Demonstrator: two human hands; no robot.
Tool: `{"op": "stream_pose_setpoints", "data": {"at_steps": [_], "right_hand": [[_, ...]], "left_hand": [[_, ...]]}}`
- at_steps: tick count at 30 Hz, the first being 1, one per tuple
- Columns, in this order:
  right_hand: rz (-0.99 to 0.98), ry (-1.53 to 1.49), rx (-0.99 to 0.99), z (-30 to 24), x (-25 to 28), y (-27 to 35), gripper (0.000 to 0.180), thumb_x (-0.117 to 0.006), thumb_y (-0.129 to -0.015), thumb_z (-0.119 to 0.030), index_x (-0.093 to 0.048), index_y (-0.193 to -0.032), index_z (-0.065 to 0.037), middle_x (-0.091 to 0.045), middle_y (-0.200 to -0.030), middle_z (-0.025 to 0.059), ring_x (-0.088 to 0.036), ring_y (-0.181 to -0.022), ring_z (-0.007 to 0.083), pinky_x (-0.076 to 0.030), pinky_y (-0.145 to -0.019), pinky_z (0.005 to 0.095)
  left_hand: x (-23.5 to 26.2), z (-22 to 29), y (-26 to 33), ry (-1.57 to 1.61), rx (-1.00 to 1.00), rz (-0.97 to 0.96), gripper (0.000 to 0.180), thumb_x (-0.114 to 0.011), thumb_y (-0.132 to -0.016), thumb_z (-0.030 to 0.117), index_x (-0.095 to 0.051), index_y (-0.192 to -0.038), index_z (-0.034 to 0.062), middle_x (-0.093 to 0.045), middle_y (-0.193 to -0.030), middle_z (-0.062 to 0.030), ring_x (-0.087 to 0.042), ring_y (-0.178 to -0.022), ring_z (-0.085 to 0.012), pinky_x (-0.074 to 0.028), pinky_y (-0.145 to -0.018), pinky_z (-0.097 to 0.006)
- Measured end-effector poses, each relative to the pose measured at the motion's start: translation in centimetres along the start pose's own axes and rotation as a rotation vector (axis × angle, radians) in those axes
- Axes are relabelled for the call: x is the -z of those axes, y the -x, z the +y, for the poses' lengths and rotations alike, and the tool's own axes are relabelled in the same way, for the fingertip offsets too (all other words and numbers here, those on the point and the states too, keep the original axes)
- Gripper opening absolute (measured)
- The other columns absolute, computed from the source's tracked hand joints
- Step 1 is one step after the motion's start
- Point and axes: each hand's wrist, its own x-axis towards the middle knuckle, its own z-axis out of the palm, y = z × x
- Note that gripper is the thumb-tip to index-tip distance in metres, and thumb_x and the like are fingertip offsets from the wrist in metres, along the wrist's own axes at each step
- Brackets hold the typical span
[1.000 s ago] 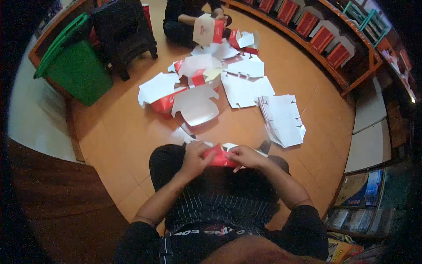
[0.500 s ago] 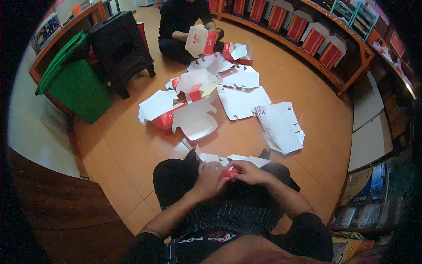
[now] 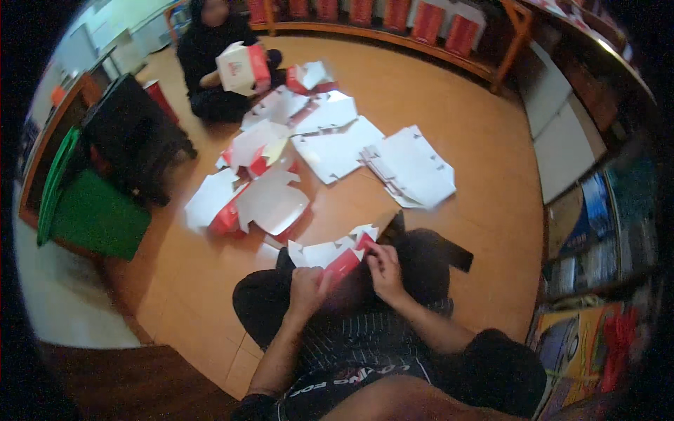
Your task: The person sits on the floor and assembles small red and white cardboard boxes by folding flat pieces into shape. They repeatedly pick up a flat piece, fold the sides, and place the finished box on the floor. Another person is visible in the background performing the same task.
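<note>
In my lap lies a partly folded cardboard box [image 3: 342, 268], red outside and white inside. My left hand [image 3: 307, 289] is closed around its near left corner, the thumb along the red wall. At the opposite end my right hand [image 3: 385, 272] pinches a red side flap, its fingers curled against it. Beyond my knees, open folded boxes [image 3: 274, 203] with white insides and red walls lie in a loose pile on the floor. To their right is a stack of flat white box blanks [image 3: 414, 168], and more flat blanks [image 3: 340, 149] lie beside it.
Across from me a person in black [image 3: 210, 67] sits holding a white and red box [image 3: 242, 68]. A green bin [image 3: 98, 214] and a black stool [image 3: 133, 140] stand at left. Red boxes line a wooden shelf [image 3: 393, 42] behind; stacked goods [image 3: 583, 337] are at right.
My hands have moved apart, and the box's red wall now shows between them. The whole view has turned to the right, shifting the floor pile and the other person leftward in the picture.
</note>
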Motion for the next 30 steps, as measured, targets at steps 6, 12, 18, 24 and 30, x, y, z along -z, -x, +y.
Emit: {"op": "stream_pose_setpoints", "data": {"at_steps": [6,12,18,24,30], "right_hand": [[-0.027,0.095,-0.039,1.0,-0.7,-3.3,0.03,-0.057,-0.098,-0.018,-0.058,-0.125,-0.004,-0.048,-0.101,0.0129,-0.056,-0.085,0.0229,-0.048,-0.08,0.0334],[0.17,-0.342,-0.186,5.6,-4.4,-4.3,0.017,-0.056,-0.1,-0.019,-0.058,-0.102,-0.002,-0.051,-0.1,0.009,-0.056,-0.087,0.0157,-0.048,-0.079,0.0296],[-0.237,-0.185,0.122,-0.3,-1.9,-5.2,0.02,-0.069,-0.088,-0.016,-0.063,-0.101,-0.001,-0.052,-0.1,0.0118,-0.055,-0.09,0.0213,-0.048,-0.077,0.0325],[-0.237,-0.113,0.17,-2.0,-0.9,-6.2,0.015,-0.074,-0.082,-0.014,-0.07,-0.091,-0.003,-0.052,-0.098,0.0135,-0.055,-0.091,0.0269,-0.048,-0.081,0.0355],[-0.342,-0.026,0.343,-1.5,-0.4,-6.3,0.01,-0.074,-0.08,-0.011,-0.072,-0.088,-0.006,-0.05,-0.095,0.0121,-0.055,-0.089,0.0268,-0.048,-0.08,0.0359]], "left_hand": [[-1.7,0.6,-0.3,-0.04,0.045,0.011,0.03,-0.059,-0.093,0.023,-0.057,-0.071,0.0026,-0.056,-0.069,-0.0187,-0.055,-0.071,-0.04,-0.04,-0.072,-0.05],[-1.7,-1.6,0.0,0.045,0.248,0.034,0.03,-0.059,-0.093,0.022,-0.06,-0.074,-0.0009,-0.061,-0.074,-0.0226,-0.059,-0.074,-0.0428,-0.043,-0.071,-0.052],[0.1,-0.9,-0.5,0.034,0.077,-0.024,0.032,-0.061,-0.094,0.023,-0.061,-0.075,-0.0025,-0.061,-0.073,-0.0223,-0.06,-0.072,-0.038,-0.044,-0.065,-0.048],[-1.4,-1.7,0.6,0.227,0.103,0.02,0.026,-0.058,-0.095,0.021,-0.066,-0.083,-0.0009,-0.064,-0.078,-0.0189,-0.06,-0.074,-0.0371,-0.046,-0.068,-0.046],[-1.6,-0.8,0.1,0.112,0.093,-0.036,0.024,-0.057,-0.094,0.024,-0.069,-0.087,0.0047,-0.066,-0.084,-0.0154,-0.061,-0.085,-0.0361,-0.042,-0.078,-0.049]]}}
